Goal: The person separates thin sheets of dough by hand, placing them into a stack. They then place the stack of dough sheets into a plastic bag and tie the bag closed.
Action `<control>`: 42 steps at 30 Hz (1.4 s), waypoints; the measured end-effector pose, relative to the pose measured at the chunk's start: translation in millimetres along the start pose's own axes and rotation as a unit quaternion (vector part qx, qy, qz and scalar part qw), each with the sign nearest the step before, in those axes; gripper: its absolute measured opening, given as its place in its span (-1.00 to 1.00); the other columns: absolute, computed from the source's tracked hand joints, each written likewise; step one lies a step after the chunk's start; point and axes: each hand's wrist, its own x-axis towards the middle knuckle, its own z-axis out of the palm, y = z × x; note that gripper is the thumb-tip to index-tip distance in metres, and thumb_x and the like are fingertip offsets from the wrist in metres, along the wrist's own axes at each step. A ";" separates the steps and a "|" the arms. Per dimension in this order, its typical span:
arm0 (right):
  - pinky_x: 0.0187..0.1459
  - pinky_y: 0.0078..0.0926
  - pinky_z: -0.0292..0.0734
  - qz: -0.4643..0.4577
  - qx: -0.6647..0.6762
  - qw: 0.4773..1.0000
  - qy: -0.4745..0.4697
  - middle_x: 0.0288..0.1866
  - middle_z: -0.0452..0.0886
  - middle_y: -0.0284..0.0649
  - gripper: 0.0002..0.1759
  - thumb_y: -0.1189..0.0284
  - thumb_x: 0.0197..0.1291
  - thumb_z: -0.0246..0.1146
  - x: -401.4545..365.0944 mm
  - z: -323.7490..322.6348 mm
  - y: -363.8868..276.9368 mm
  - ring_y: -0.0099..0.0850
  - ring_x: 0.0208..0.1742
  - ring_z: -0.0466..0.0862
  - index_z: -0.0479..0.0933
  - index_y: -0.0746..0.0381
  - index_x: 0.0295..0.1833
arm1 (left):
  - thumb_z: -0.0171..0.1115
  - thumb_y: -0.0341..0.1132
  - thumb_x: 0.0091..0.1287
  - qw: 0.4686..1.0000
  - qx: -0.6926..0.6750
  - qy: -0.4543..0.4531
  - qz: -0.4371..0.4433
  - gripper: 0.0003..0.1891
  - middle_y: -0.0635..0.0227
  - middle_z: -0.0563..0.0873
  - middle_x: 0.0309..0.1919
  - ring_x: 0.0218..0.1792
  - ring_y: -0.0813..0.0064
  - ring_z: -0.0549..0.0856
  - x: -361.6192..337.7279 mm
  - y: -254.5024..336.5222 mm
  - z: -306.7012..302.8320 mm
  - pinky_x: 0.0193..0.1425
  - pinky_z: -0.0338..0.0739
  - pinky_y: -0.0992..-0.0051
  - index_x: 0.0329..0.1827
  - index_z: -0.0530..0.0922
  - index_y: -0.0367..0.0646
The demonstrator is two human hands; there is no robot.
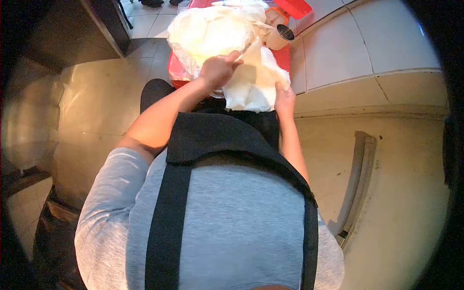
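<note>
A pale, thin sheet (249,87) with a soft white edge hangs over the near side of a red surface (175,65). My right hand (285,99) pinches its right edge, thumb on top. Over its upper left part, my left hand (220,71) is closed, fingers pointing right; a thin object seems to stick out of it, too small to make out. Beyond my left hand lies a large, brightly lit pale pile (210,31) in clear plastic.
A cup with a dark inside (281,37) stands at the back right, beside an orange container (276,17) and a red tray (295,7). A tiled ledge (338,53) runs along the right. Dark furniture (92,29) stands at the upper left.
</note>
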 end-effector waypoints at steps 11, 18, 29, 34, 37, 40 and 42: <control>-0.06 -0.34 0.54 0.133 0.129 0.971 0.151 -0.02 0.58 -0.07 -0.58 0.37 0.24 0.16 -5.4 -162.3 34.1 -0.29 -0.02 0.59 0.41 0.42 0.13 | 0.13 -0.16 0.31 0.969 -0.187 0.146 -0.069 -0.67 0.24 0.71 -0.28 -0.27 0.53 0.65 -26.2 -108.0 -114.7 -0.13 0.51 0.45 -0.02 0.57 -0.21; 0.03 -0.21 0.52 0.147 0.229 0.942 0.198 0.11 0.51 -0.09 -0.47 0.17 0.28 0.10 -36.9 -265.3 50.0 -0.21 0.07 0.55 0.33 0.35 0.20 | 0.07 -0.15 0.36 0.880 -0.450 -0.042 -0.146 -0.64 0.32 0.66 -0.21 -0.27 0.51 0.66 -25.2 -30.7 -130.6 -0.19 0.58 0.45 0.06 0.47 -0.23; -0.10 -0.31 0.57 0.109 0.148 0.943 0.277 -0.01 0.57 -0.09 -0.51 0.27 0.27 0.11 -46.6 -223.7 -29.3 -0.25 -0.07 0.62 0.32 0.38 0.19 | 0.14 -0.18 0.29 0.919 -0.390 -0.037 -0.046 -0.48 0.24 0.60 -0.16 -0.16 0.47 0.58 49.9 -2.3 -20.1 -0.09 0.48 0.46 0.27 0.29 -0.15; -0.11 -0.35 0.56 0.073 0.152 0.976 0.135 0.01 0.56 -0.14 -0.60 0.45 0.25 0.09 -8.1 -139.8 -36.2 -0.31 -0.06 0.61 0.32 0.33 0.18 | 0.31 -0.20 0.09 0.988 -0.067 0.139 0.017 -0.34 0.08 0.53 -0.21 -0.22 0.36 0.55 32.4 -68.8 16.6 -0.11 0.47 0.43 0.28 0.30 -0.12; -0.17 -0.44 0.55 0.103 0.127 0.982 0.094 0.01 0.56 -0.18 -0.60 0.39 0.26 0.11 11.5 -78.6 -70.6 -0.37 -0.06 0.60 0.37 0.32 0.17 | 0.33 -0.25 0.06 0.984 -0.100 0.148 0.018 -0.34 0.08 0.50 -0.19 -0.21 0.29 0.52 5.8 -72.5 9.3 -0.12 0.47 0.42 0.27 0.31 -0.08; 0.01 -0.35 0.53 0.053 0.324 0.945 0.005 0.13 0.48 -0.13 -0.57 0.45 0.29 0.06 20.6 -41.9 -93.8 -0.30 0.06 0.55 0.26 0.32 0.25 | 0.30 -0.30 0.09 0.970 -0.188 0.146 -0.038 -0.39 0.07 0.51 -0.13 -0.14 0.27 0.53 -24.0 -68.3 -13.7 -0.08 0.47 0.41 0.25 0.33 -0.09; 0.11 -0.26 0.48 0.060 0.398 0.915 -0.003 0.20 0.42 -0.10 -0.56 0.42 0.33 0.01 19.9 -22.4 -107.0 -0.26 0.15 0.50 0.21 0.28 0.29 | 0.25 -0.37 0.12 0.968 -0.164 0.188 0.028 -0.45 0.09 0.50 -0.05 -0.09 0.26 0.53 -41.8 -80.7 -27.0 -0.04 0.48 0.42 0.24 0.35 -0.11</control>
